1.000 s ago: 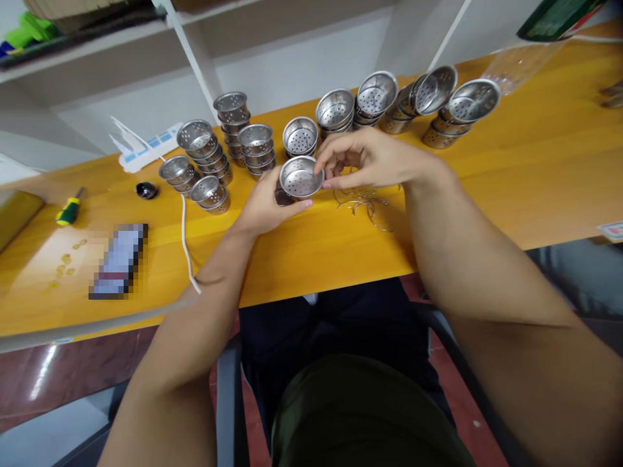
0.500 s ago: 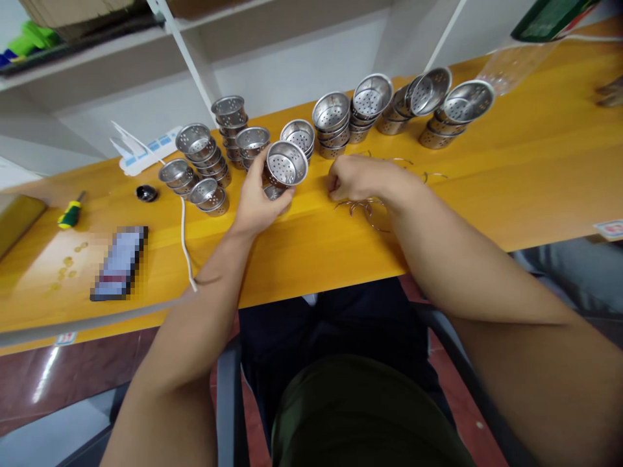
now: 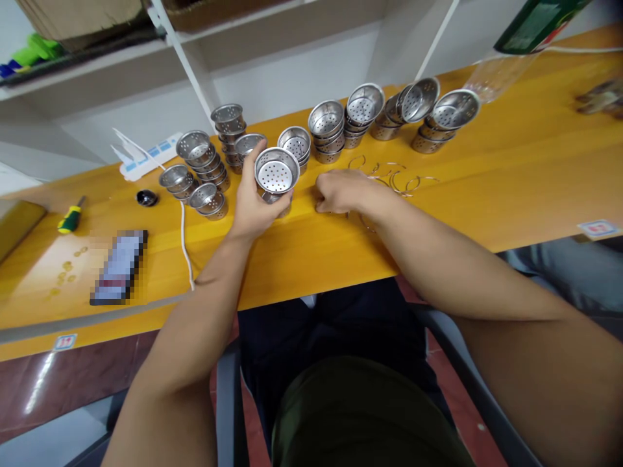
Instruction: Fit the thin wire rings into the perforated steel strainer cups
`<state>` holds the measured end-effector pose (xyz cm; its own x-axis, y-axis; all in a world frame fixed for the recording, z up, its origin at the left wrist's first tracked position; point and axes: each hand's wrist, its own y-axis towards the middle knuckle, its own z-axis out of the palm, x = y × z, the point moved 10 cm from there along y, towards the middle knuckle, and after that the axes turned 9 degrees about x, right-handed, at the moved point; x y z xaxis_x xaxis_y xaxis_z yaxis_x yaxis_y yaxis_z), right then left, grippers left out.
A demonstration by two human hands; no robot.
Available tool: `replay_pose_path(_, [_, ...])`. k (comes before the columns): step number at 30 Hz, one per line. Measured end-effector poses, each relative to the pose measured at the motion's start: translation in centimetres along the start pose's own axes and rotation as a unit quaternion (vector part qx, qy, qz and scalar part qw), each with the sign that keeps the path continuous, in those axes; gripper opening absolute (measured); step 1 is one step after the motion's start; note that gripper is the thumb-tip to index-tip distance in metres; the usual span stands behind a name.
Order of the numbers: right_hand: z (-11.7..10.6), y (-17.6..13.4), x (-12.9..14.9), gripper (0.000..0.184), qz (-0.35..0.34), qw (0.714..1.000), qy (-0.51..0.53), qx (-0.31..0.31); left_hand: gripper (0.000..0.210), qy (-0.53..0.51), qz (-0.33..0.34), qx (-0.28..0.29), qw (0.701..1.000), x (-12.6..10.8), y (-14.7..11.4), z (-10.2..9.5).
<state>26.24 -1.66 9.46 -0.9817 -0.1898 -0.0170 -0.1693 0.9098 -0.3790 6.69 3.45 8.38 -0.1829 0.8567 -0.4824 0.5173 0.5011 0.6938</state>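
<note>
My left hand [image 3: 250, 211] is closed around a perforated metal strainer cup [image 3: 276, 176], thumb on the near side, its open top tilted toward me. Part of another metal piece shows beneath that cup, mostly hidden by the fingers. To the right, my right hand [image 3: 341, 191] is curled with its knuckles up, low over the table. What its fingers hold, if anything, is hidden. Thin wire rings [image 3: 406, 188] lie loose behind its wrist, and some wire shows under it. A short stack of strainer cups [image 3: 294, 144] stands just behind the held cup.
More stacked strainer cups [image 3: 327, 123] line the back of the wooden table [image 3: 311, 259], some leaning. On the left lie a phone [image 3: 119, 266], a screwdriver [image 3: 71, 217], a small black round item [image 3: 146, 197] and a white cable [image 3: 183, 246]. A plastic bottle [image 3: 501, 71] is at back right.
The held strainer cup has turned so its perforated bottom faces me more squarely. My right hand has shifted a little left and toward me, uncovering more wire rings. The view has shifted slightly.
</note>
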Motion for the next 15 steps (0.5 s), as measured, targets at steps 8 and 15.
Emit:
replay_pose_path(8, [-0.1,-0.5,-0.6,0.037,-0.010,1.000,0.014,0.003,0.110,0.001,-0.027,-0.022,0.999,0.2,-0.2,-0.6])
replay_pose_path(15, [-0.3,-1.1,-0.2,0.036,-0.008,0.999,-0.015,0.032,0.109,0.011,-0.011,-0.027,1.000,0.8,-0.2,-0.3])
